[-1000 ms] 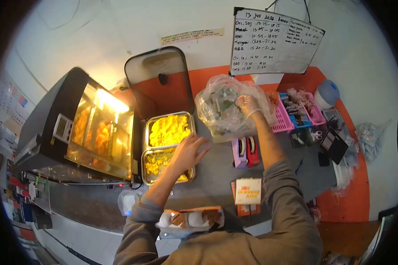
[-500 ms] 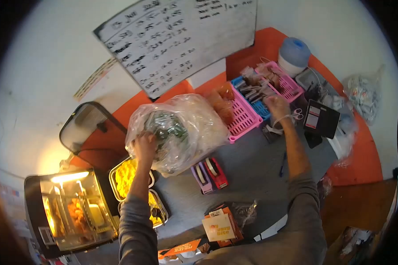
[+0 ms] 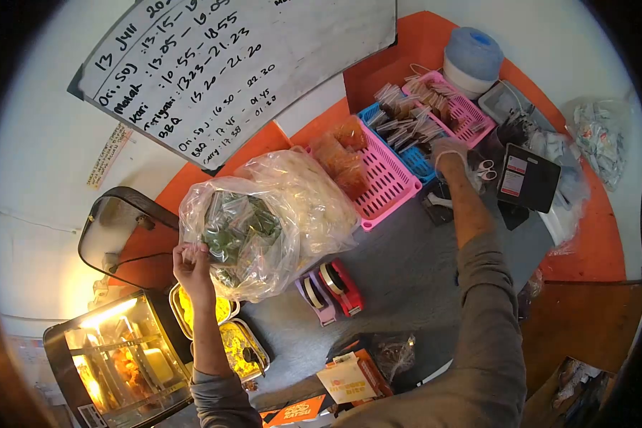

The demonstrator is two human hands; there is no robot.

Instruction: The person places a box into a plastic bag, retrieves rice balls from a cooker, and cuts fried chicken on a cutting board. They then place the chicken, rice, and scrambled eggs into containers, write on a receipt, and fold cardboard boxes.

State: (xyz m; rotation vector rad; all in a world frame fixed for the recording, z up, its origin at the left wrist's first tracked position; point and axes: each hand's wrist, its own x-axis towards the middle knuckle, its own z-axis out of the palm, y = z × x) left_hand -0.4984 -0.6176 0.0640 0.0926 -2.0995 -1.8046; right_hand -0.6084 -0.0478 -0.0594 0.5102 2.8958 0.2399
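My left hand (image 3: 192, 265) is closed at the left rim of a large clear plastic bag (image 3: 282, 251), thumb and fingers pinching the film. Inside the bag lie small packets with green contents (image 3: 239, 225). My right hand (image 3: 451, 157) is at the front right end of a blue basket (image 3: 415, 162) holding several small clear sachets (image 3: 406, 128). Thin clear plastic seems to cover that hand, and its fingers are too hidden to read. White-handled scissors (image 3: 486, 170) lie just right of it.
Another bulging clear bag (image 3: 303, 189) stands behind. Pink baskets (image 3: 389, 189) hold reddish-brown packets. Purple (image 3: 317, 303) and red tape dispensers (image 3: 346, 289) sit mid-table. Trays of yellow food (image 3: 242, 349) and a lit display warmer (image 3: 121, 357) are at left. A black device (image 3: 528, 178) stands right.
My left hand has moved left, from over the bag to its left rim, and the bag's mouth is wider. My right hand stays by the blue basket. The head view has shifted.
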